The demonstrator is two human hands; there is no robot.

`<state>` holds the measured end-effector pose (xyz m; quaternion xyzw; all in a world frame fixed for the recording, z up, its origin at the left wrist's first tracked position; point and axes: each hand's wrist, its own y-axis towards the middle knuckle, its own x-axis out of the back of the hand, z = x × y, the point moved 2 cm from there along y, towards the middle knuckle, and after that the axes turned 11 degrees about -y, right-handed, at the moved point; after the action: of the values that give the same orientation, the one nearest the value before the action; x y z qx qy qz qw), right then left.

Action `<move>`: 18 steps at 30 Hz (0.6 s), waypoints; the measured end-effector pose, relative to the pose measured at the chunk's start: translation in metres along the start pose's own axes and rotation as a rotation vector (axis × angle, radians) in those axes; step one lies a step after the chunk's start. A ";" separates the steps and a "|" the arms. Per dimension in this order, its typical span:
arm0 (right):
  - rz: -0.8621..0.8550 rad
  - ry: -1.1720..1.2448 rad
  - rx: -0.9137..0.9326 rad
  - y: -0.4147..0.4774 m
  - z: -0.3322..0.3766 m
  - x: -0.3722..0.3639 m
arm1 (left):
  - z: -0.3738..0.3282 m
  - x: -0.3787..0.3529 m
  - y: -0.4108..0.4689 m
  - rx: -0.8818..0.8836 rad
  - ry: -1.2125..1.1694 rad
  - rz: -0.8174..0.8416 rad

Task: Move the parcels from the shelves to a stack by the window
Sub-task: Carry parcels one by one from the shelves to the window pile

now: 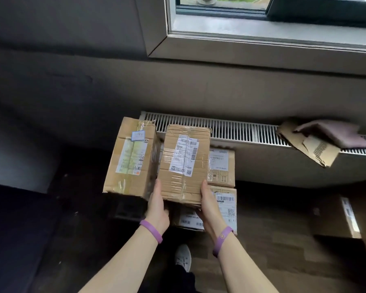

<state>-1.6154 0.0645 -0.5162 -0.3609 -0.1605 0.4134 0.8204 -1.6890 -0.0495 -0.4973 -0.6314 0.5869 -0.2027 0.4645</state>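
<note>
A brown cardboard parcel (184, 163) with a white shipping label sits between my two hands, above the stack below the window (220, 9). My left hand (156, 206) grips its near left corner. My right hand (208, 206) grips its near right corner, fingers tucked beneath. To its left stands a taller parcel (131, 155) with a yellow-green label. Under and behind it lie two labelled parcels, one further back (222, 168) and one nearer (226, 208). Whether the held parcel rests on the stack or hangs just above it, I cannot tell.
A white radiator (241, 132) runs along the wall behind the stack. Torn cardboard (313, 149) and a folded cloth (334, 132) lie on its right end. Another box (336, 216) stands on the dark wooden floor at right. My shoe (183, 258) is below.
</note>
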 end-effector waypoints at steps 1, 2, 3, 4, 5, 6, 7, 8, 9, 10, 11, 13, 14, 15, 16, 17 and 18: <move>-0.001 -0.011 -0.002 0.001 0.001 -0.001 | 0.000 -0.001 0.001 -0.011 -0.002 -0.010; -0.003 -0.015 -0.002 0.003 0.003 -0.001 | 0.000 -0.002 0.002 -0.019 -0.006 -0.018; -0.006 -0.020 -0.003 0.005 0.004 -0.001 | -0.001 -0.003 0.004 -0.026 -0.011 -0.021; -0.008 -0.025 -0.006 0.007 0.005 -0.002 | -0.001 -0.004 0.005 -0.032 -0.015 -0.019; -0.008 -0.026 -0.010 0.009 0.007 -0.002 | -0.002 -0.005 0.007 -0.036 -0.016 -0.017; -0.003 -0.028 -0.013 0.010 0.008 -0.003 | -0.002 -0.006 0.009 -0.038 -0.013 -0.018; 0.004 -0.032 -0.014 0.011 0.009 -0.003 | -0.003 -0.007 0.010 -0.040 -0.010 -0.017; 0.010 -0.037 -0.011 0.012 0.010 -0.003 | -0.004 -0.008 0.012 -0.045 -0.008 -0.013; 0.014 -0.041 -0.007 0.013 0.011 -0.003 | -0.005 -0.008 0.013 -0.051 -0.005 -0.013; 0.014 -0.044 -0.004 0.014 0.011 -0.003 | -0.006 -0.009 0.014 -0.057 0.001 -0.017; 0.009 -0.046 0.000 0.015 0.012 -0.003 | -0.008 -0.010 0.015 -0.059 0.009 -0.020; -0.002 -0.052 0.005 0.016 0.014 -0.003 | -0.010 -0.010 0.018 -0.059 0.028 -0.020; -0.003 -0.058 0.004 0.016 0.015 -0.004 | -0.010 -0.009 0.021 -0.057 0.036 -0.021; -0.001 -0.065 0.001 0.016 0.016 -0.004 | -0.009 -0.008 0.022 -0.056 0.043 -0.024; 0.001 -0.073 -0.002 0.015 0.017 -0.004 | -0.009 -0.007 0.023 -0.055 0.048 -0.027; 0.002 -0.083 -0.005 0.013 0.018 -0.005 | -0.009 -0.005 0.024 -0.054 0.053 -0.028; 0.000 -0.098 -0.006 0.011 0.019 -0.005 | -0.008 -0.004 0.025 -0.051 0.056 -0.029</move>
<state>-1.6355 0.0741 -0.5109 -0.3424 -0.2017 0.4302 0.8105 -1.7104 -0.0455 -0.5128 -0.6457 0.5953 -0.2119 0.4287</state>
